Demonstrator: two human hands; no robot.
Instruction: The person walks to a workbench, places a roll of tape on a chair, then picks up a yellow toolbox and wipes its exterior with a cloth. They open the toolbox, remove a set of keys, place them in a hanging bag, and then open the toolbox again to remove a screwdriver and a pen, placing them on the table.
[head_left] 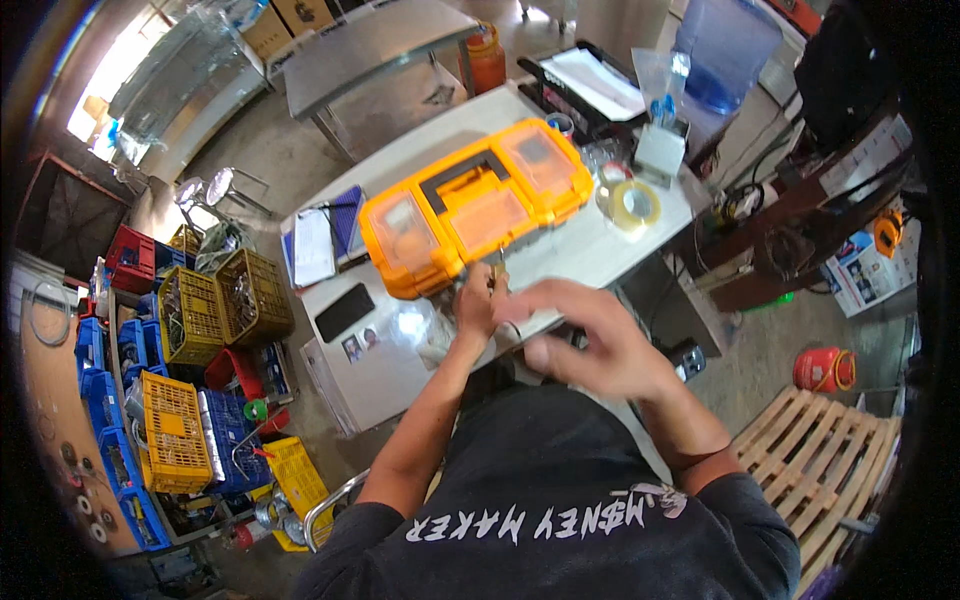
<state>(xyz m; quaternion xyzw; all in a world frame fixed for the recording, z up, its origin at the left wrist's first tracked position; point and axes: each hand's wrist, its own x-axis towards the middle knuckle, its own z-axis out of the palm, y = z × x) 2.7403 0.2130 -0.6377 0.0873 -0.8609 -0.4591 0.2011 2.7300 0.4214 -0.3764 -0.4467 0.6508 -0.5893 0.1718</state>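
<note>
An orange toolbox (470,222) with a black handle and clear lid compartments lies across the white table. My left hand (478,300) is at its front edge, fingers closed round something small with a thin dark tip that points at the box; its kind cannot be made out. Just right of it my right hand (595,340) hovers nearer to me, slightly blurred, thumb and fingers apart, with nothing visible in it. A thin dark strand shows between the two hands. Beside my left wrist lies a crumpled clear plastic bag (432,335).
A black phone (344,312) and a clipboard with papers (312,248) lie on the table's left. Tape rolls (634,205) and a white box (660,148) stand right of the toolbox. Yellow crates (252,298) are stacked at left, a wooden pallet (820,470) at lower right.
</note>
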